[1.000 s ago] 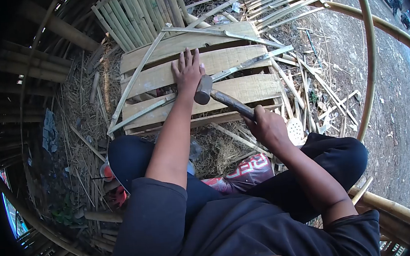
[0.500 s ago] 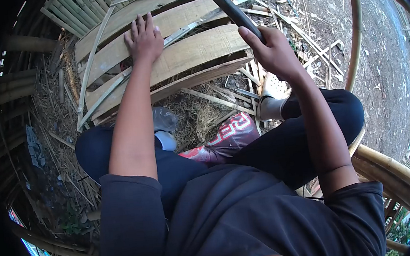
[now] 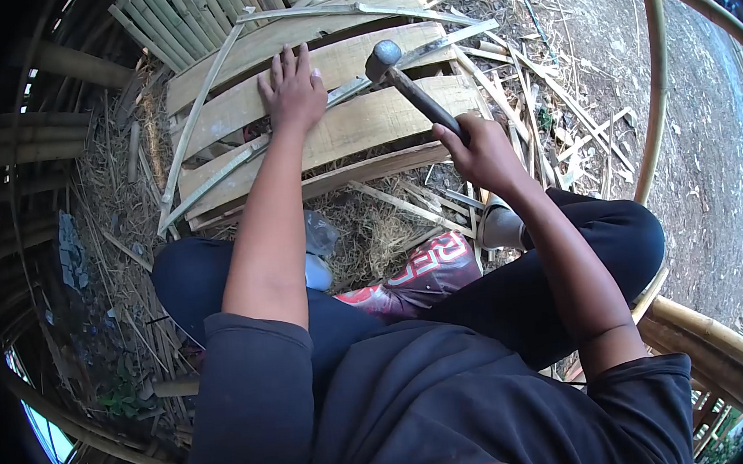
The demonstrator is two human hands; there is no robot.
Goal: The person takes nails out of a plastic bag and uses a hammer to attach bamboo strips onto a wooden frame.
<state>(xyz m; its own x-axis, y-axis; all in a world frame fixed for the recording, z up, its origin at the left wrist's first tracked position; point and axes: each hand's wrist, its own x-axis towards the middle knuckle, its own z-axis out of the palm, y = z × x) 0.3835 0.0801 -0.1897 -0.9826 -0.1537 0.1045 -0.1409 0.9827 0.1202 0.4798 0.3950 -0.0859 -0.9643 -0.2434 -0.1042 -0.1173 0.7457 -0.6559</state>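
Observation:
My left hand (image 3: 295, 97) lies flat with fingers spread on a pale wooden plank of a low slatted platform (image 3: 353, 127). Beside it a thin bamboo strip (image 3: 342, 91) runs diagonally across the planks. In my right hand (image 3: 481, 153) is a hammer (image 3: 420, 97), gripped by its dark handle, its metal head above the right part of the planks and close to the strip. Another bamboo strip (image 3: 202, 114) crosses the platform's left end. Whether a nail stands under the hammer head I cannot tell.
Split bamboo poles (image 3: 185, 18) are stacked behind the platform. Loose strips (image 3: 567, 95) litter the ground at right, near a curved bamboo pole (image 3: 656, 74). Between my legs lie a printed bag (image 3: 432, 271), a clear plastic bag (image 3: 320, 234) and straw (image 3: 371, 232).
The hammer has come down from the top edge of the view, its head now lower over the planks. My left hand stays flat on the plank while the whole view shifts slightly.

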